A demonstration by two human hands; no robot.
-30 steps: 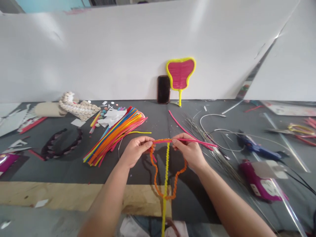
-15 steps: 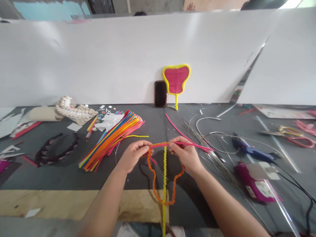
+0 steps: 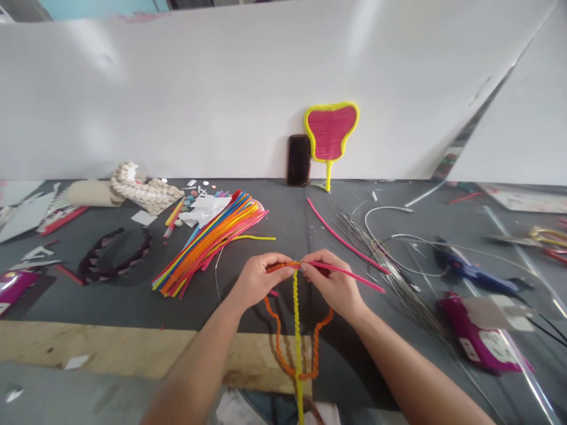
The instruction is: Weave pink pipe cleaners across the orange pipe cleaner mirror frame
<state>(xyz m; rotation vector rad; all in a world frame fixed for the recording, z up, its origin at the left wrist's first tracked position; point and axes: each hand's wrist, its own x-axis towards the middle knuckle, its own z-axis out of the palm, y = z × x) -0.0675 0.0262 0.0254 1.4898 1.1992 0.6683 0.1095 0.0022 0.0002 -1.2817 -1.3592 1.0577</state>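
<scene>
Left hand (image 3: 259,282) and right hand (image 3: 335,286) have drawn together, fingers pinching pink strip (image 3: 361,280) along orange frame (image 3: 316,342), apparently concentrating work there.

Spiral-patterned orange loop (image 3: 316,348), spiral-patterned yellow stem (image 3: 296,304), solid pink strand (image 3: 349,273)

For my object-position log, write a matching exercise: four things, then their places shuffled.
1. Wavy orange twisted frame
2. Dark rectangular phone
3. Blue pistol-shaped glue gun
4. Dark braided headband

A. Right of the right hand
B. Left of the multicoloured strip bundle
C. Held by the left hand and right hand
D. Leaning on the white upright panel

1-C, 2-D, 3-A, 4-B
</scene>
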